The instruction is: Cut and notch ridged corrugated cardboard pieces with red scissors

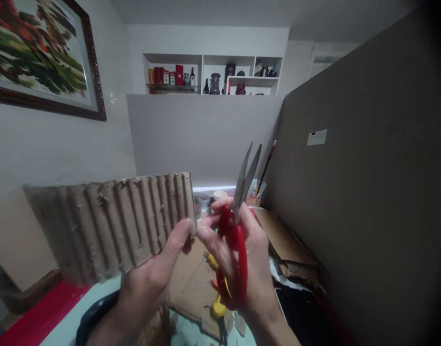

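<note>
My left hand (153,274) pinches the right end of a strip of corrugated cardboard (112,223) with its ridges exposed, held up in front of me and stretching to the left. My right hand (242,254) grips red-handled scissors (238,240), fingers through the loops. The blades (247,173) point upward and stand slightly apart, just right of the cardboard's edge and not touching it. My right index fingertip rests near the cardboard's lower right corner.
A tall grey board (368,168) walls off the right side and another (206,134) stands behind. Flat cardboard pieces (278,235), scraps, a paper cup (220,194) and brushes (267,163) lie on the table below. A framed painting (43,53) hangs at left; shelves (213,74) at back.
</note>
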Demonstrator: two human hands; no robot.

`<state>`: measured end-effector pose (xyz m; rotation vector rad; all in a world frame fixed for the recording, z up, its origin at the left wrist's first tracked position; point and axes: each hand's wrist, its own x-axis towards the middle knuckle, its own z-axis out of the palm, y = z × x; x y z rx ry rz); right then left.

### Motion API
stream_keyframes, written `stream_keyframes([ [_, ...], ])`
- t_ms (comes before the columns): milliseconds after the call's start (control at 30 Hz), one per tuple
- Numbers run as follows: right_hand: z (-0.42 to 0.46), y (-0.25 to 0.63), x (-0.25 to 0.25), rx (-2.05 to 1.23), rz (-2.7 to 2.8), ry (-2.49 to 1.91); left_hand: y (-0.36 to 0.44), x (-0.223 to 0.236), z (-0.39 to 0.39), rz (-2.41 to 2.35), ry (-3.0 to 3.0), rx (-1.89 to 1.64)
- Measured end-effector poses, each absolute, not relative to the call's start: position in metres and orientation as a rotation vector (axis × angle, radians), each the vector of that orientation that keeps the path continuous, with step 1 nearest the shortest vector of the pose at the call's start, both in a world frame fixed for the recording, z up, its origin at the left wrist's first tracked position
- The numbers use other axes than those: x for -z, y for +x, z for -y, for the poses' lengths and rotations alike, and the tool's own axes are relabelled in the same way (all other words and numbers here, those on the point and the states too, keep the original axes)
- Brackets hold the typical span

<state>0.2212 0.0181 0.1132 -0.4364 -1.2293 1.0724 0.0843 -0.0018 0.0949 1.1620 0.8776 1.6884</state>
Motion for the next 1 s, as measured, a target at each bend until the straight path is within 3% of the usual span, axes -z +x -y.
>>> stream_keyframes([
  [200,-0.021,0.224,-0.11,-1.116,1.248,-0.404,0.093,-0.107,-0.005,-0.825,1.235,-1.795],
  [800,-0.02,0.222,-0.112,-1.035,1.265,-0.359,0.088,-0.106,-0.008,-0.602,1.039,-1.545],
  [1000,-0.019,0.228,-0.115,-1.189,1.29,-0.3,0.084,-0.107,-0.007,-0.707,0.954,-1.563],
])
